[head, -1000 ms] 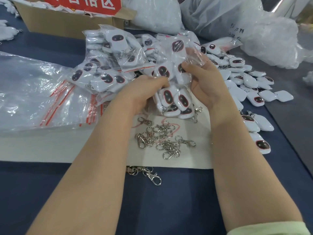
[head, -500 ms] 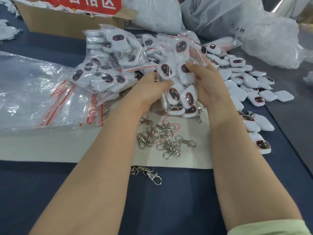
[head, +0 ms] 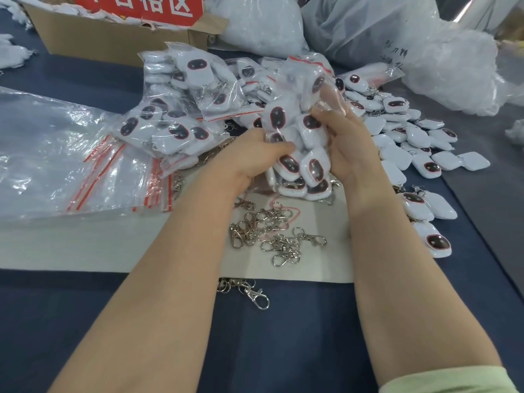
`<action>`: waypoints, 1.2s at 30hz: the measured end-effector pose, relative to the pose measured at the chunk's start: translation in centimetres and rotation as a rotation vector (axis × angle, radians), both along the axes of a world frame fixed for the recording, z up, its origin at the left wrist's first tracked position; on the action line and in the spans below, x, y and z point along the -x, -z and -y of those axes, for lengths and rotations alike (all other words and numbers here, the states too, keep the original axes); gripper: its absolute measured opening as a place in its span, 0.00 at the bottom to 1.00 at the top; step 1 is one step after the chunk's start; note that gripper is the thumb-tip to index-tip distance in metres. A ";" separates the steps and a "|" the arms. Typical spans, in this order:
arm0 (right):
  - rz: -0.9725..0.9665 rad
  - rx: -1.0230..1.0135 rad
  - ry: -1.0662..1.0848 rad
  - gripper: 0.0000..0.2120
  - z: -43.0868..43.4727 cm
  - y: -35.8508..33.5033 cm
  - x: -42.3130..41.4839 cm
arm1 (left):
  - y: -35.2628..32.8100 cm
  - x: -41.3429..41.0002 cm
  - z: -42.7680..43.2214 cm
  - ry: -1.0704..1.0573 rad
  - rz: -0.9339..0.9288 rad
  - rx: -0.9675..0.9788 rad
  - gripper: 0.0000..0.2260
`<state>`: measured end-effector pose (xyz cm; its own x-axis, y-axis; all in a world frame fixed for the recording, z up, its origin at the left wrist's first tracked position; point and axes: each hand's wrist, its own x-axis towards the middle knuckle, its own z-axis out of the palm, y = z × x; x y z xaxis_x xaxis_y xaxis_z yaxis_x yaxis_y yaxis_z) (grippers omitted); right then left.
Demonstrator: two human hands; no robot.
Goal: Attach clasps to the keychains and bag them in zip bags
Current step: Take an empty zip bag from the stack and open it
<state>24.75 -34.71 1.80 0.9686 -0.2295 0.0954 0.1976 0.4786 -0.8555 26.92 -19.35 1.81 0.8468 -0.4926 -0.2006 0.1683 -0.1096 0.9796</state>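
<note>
Both hands hold a clear zip bag (head: 297, 143) stuffed with white keychains that have dark oval faces. My left hand (head: 249, 157) grips its left side with curled fingers. My right hand (head: 348, 143) grips the right side, fingers pushed into the plastic near the top. The bag hangs just above a heap of silver clasps (head: 272, 228) on a white sheet (head: 113, 245). Loose white keychains (head: 411, 143) lie in a pile to the right.
Filled zip bags (head: 181, 109) are heaped behind the hands. A stack of empty red-striped zip bags (head: 56, 154) lies at left. A cardboard box (head: 113, 41) and large plastic sacks (head: 368, 32) stand at the back. One clasp (head: 255, 296) lies on the blue table.
Both hands have lifted the filled bag slightly and shifted their grip up it; the bag now stands more upright.
</note>
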 end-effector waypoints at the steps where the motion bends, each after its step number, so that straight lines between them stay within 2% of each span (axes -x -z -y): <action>1: -0.016 -0.002 0.009 0.15 0.0 0.1 -0.1 | 0.0 0.0 0.2 -0.027 -0.011 0.003 0.04; 7: -0.051 -0.032 0.036 0.15 -0.2 0.2 -0.6 | 0.2 -0.1 0.7 -0.138 -0.163 0.137 0.02; 11: -0.086 -0.055 0.053 0.14 0.0 0.4 -0.7 | -0.1 0.1 0.3 -0.113 -0.102 0.099 0.03; 15: -0.138 -0.066 0.115 0.13 0.4 0.7 -0.9 | -0.6 0.5 -0.4 0.115 -0.075 0.090 0.14; 17: -0.159 -0.058 0.132 0.13 0.4 0.8 -0.9 | -0.5 0.4 -0.9 0.199 -0.060 0.076 0.23; 22: -0.162 -0.041 0.144 0.16 0.3 0.7 -0.8 | -0.2 0.2 -1.0 0.243 0.063 -0.090 0.42; 24: -0.169 -0.043 0.142 0.17 0.2 0.6 -0.7 | 0.0 0.1 -0.9 0.189 0.066 -0.086 0.40; 28: -0.200 -0.063 0.142 0.18 0.3 0.4 -0.6 | 0.3 -0.2 -0.6 0.098 0.100 -0.061 0.20; 30: -0.202 -0.060 0.147 0.17 0.3 0.4 -0.7 | 0.4 -0.2 -0.5 0.040 0.077 -0.053 0.15; 32: -0.203 -0.063 0.159 0.17 0.3 0.4 -0.7 | 0.1 -0.1 -0.5 0.034 0.049 -0.035 0.12; 36: -0.225 -0.064 0.177 0.18 0.4 0.3 -0.7 | -0.3 0.0 -0.9 0.149 -0.045 0.079 0.12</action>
<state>25.43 -35.13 1.52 0.9082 -0.3953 -0.1375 0.0915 0.5082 -0.8564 26.95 -18.44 2.09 0.7541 -0.6280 -0.1925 0.1999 -0.0597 0.9780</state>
